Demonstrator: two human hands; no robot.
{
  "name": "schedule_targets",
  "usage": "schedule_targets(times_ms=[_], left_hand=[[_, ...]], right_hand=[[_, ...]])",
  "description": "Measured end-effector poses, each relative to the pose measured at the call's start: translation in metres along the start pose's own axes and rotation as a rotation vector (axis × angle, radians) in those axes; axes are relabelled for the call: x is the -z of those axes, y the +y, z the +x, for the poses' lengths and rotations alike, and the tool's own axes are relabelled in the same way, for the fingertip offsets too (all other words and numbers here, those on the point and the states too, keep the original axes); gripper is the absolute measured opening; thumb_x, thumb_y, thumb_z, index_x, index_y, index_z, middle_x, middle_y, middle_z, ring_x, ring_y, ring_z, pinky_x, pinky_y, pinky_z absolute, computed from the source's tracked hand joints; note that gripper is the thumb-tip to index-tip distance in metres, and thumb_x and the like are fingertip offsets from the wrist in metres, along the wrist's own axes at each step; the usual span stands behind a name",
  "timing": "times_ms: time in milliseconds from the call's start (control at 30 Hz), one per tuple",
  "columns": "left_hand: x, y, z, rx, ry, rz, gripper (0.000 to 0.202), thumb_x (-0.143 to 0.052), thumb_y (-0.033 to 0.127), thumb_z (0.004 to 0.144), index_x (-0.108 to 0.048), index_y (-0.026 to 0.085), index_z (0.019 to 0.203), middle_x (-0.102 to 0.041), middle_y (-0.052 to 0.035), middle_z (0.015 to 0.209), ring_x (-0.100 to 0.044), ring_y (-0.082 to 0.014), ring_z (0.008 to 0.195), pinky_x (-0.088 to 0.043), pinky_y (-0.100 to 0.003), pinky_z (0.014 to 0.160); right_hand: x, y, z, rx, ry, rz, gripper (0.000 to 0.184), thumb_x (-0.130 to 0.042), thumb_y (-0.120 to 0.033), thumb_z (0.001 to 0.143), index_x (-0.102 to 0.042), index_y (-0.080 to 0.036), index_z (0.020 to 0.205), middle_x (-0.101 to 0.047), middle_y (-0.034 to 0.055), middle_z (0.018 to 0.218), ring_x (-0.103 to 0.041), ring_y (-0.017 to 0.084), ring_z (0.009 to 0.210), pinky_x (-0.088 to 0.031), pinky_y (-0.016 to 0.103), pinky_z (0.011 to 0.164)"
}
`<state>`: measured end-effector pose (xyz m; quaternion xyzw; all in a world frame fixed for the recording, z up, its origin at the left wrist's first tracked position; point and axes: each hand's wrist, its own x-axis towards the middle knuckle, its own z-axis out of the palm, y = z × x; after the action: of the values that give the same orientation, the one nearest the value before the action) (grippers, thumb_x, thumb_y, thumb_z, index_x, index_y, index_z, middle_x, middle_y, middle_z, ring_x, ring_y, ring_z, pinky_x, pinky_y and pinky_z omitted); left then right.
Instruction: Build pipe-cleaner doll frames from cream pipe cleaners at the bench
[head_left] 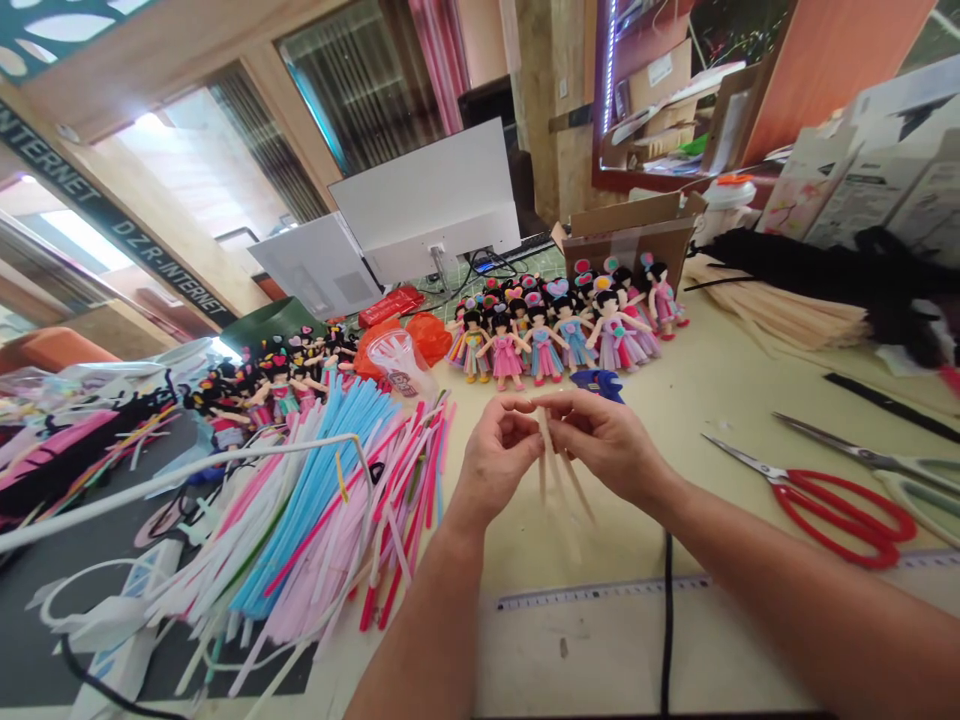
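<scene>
Between my two hands hang several beige pipe cleaners [556, 478], their lower ends blurred and spread apart above the table. My left hand [501, 452] has its thumb and fingers pinched on them from the left. From the other side, my right hand [596, 435] grips them with thumb and forefinger, and the two forefingers meet at the top. The upper ends are mostly hidden by my fingers. Just beyond my hands lies a dark blue tool [598, 384], perhaps a glue gun. Behind it stand several finished pipe-cleaner dolls [538, 345] in coloured dresses.
Piles of coloured pipe cleaners [300, 520] cover the left side, with a white cable [187, 462] across them. Red-handled scissors [832, 510] and a second pair [874, 458] lie at right, near beige pipe cleaners [787, 305]. A ruler strip [600, 592] runs along the front. Monitors [442, 205] stand behind.
</scene>
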<state>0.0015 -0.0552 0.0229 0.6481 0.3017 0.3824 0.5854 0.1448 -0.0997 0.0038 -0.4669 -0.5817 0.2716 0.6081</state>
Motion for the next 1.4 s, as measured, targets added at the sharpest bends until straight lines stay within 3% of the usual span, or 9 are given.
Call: schedule_targets(times_ms=[233,433,567,900,1167,1400], left_hand=[[-0.002,-0.004,-0.001,-0.082,0.057,0.085,0.030,-0.067,0.027,0.075,-0.051,0.019,0.099,-0.055,0.0026,0.078,-0.055,-0.0092,0.064,-0.045,-0.022,0.058],[-0.006,-0.005,-0.005,-0.210,0.140,0.251,0.027,-0.063,0.025,0.080,-0.056,0.019,0.106,-0.058,0.0002,0.082,-0.053,-0.0083,0.066,-0.043,-0.020,0.059],[-0.007,-0.005,-0.006,-0.215,0.159,0.291,0.027,-0.063,0.026,0.080,-0.059,0.019,0.105,-0.060,-0.0018,0.085,-0.055,-0.0092,0.067,-0.045,-0.020,0.060],[-0.006,-0.006,-0.007,-0.258,0.182,0.366,0.027,-0.061,0.031,0.083,-0.061,0.019,0.107,-0.065,-0.0052,0.091,-0.059,-0.0111,0.070,-0.049,-0.022,0.064],[-0.005,-0.006,-0.009,-0.283,0.200,0.376,0.028,-0.058,0.031,0.085,-0.062,0.020,0.111,-0.066,-0.0053,0.091,-0.057,-0.0106,0.067,-0.049,-0.022,0.064],[-0.005,-0.005,-0.010,-0.297,0.221,0.403,0.026,-0.058,0.031,0.085,-0.064,0.021,0.109,-0.066,-0.0053,0.094,-0.058,-0.0106,0.067,-0.051,-0.023,0.065]], right_hand=[[0.000,-0.005,0.001,0.043,-0.009,-0.049,0.024,-0.057,-0.024,0.083,-0.070,-0.022,0.103,-0.066,0.0032,0.082,-0.059,0.012,0.063,-0.048,0.024,0.054],[-0.003,-0.004,0.001,-0.075,0.041,0.138,0.019,-0.063,-0.031,0.079,-0.061,-0.019,0.094,-0.062,-0.0006,0.069,-0.058,0.012,0.058,-0.048,0.025,0.053],[-0.003,-0.001,0.001,-0.089,0.043,0.139,0.017,-0.065,-0.034,0.079,-0.057,-0.020,0.083,-0.062,0.0002,0.072,-0.059,0.012,0.061,-0.048,0.024,0.055],[-0.001,0.005,-0.001,-0.024,0.036,0.015,0.018,-0.063,-0.038,0.083,-0.062,-0.021,0.088,-0.065,0.0026,0.079,-0.060,0.014,0.068,-0.050,0.027,0.062],[-0.005,-0.010,0.002,-0.120,0.051,0.254,0.029,-0.071,-0.046,0.075,-0.060,-0.020,0.084,-0.065,0.0019,0.076,-0.061,0.013,0.067,-0.052,0.028,0.062],[-0.004,-0.014,0.003,-0.149,0.031,0.274,0.028,-0.070,-0.045,0.073,-0.062,-0.020,0.081,-0.066,0.0017,0.074,-0.061,0.013,0.066,-0.051,0.027,0.061]])
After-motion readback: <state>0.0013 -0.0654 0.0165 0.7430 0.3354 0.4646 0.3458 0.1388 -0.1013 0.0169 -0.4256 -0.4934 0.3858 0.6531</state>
